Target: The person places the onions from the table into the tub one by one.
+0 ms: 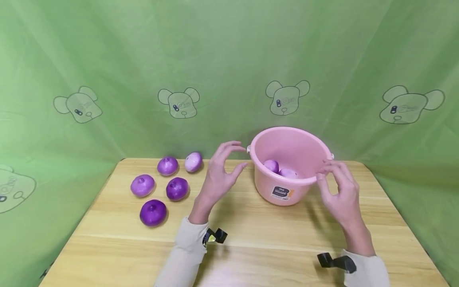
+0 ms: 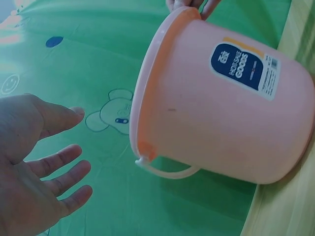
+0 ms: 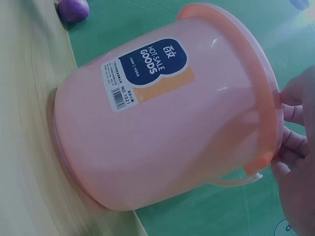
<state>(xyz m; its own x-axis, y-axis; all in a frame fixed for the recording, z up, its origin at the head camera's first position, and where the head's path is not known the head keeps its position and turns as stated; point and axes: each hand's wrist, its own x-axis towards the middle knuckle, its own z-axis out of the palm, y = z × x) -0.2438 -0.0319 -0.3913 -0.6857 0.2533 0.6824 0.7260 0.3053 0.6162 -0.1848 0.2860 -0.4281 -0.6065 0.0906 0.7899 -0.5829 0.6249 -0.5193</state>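
Note:
A pink plastic bucket [image 1: 279, 193] stands upright on the table, tilted by the camera's angle in both wrist views. At its right edge my right hand [image 1: 340, 191] pinches the rim between thumb and fingers; the right wrist view also shows the fingers [image 3: 294, 142] at the rim. My left hand [image 1: 220, 175] is held in the air left of the bucket, fingers apart and holding nothing; a gap to the rim shows in the left wrist view. Two purple onions [image 1: 271, 166] are visible inside the bucket.
Left of my left hand, several purple onions [image 1: 177, 188] lie loose on the wooden table [image 1: 251, 247]. A green curtain [image 1: 229, 59] with printed bear heads hangs behind and at the sides. The bucket's white handle [image 2: 170, 173] hangs on its far side.

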